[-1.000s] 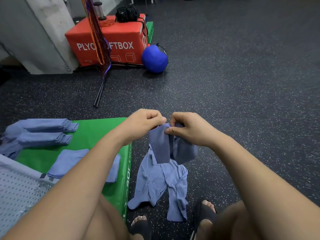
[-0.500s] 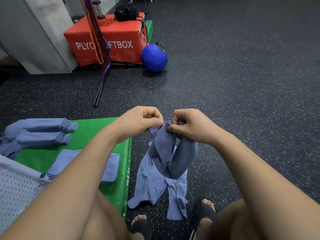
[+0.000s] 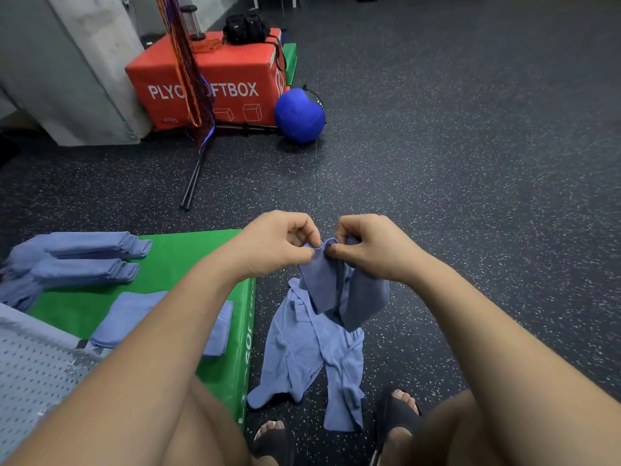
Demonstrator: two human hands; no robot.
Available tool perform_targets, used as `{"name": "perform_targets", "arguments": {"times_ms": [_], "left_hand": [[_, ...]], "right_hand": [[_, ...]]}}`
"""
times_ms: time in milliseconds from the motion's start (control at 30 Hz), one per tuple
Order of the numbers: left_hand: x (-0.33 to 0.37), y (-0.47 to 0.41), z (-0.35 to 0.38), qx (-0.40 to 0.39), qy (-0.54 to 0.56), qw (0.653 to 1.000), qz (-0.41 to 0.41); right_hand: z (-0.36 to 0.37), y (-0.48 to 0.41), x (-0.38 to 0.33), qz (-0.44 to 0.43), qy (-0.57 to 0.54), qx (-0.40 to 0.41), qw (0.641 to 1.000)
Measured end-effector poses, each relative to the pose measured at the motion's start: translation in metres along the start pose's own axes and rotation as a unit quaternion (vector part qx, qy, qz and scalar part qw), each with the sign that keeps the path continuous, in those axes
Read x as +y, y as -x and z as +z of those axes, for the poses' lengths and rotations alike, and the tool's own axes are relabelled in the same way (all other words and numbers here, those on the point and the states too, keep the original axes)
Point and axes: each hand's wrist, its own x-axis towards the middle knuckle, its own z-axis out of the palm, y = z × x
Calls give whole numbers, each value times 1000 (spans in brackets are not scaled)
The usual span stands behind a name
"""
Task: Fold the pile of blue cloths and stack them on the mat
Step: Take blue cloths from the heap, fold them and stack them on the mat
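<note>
Both our left hand (image 3: 279,243) and right hand (image 3: 369,247) pinch the top edge of one blue cloth (image 3: 336,290) between thumb and fingers. Over the last second they have eased barely apart, so a short bunched stretch of hem shows between them. The cloth hangs doubled above the loose pile (image 3: 312,358) on the floor beside the green mat (image 3: 188,257); we judge we are still finding corners, the fold not begun.

left hand (image 3: 276,244) and right hand (image 3: 369,247) sit close together, fingers curled, both pinching the cloth (image 3: 322,280).
</note>
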Motion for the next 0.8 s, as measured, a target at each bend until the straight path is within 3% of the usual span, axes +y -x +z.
{"name": "perform_targets", "arguments": {"times_ms": [300, 467, 600, 800], "left_hand": [[-1, -3, -8, 64, -52, 996, 34], [-7, -7, -10, 84, -107, 991, 3], [-9, -7, -8, 125, -74, 989, -23], [-8, -10, -2, 186, -38, 981, -35]], "right_hand": [[1, -2, 6, 31, 42, 30, 998], [-3, 0, 9, 34, 30, 71, 996], [-1, 3, 6, 27, -2, 78, 997], [14, 2, -6, 67, -74, 152, 983]]}}
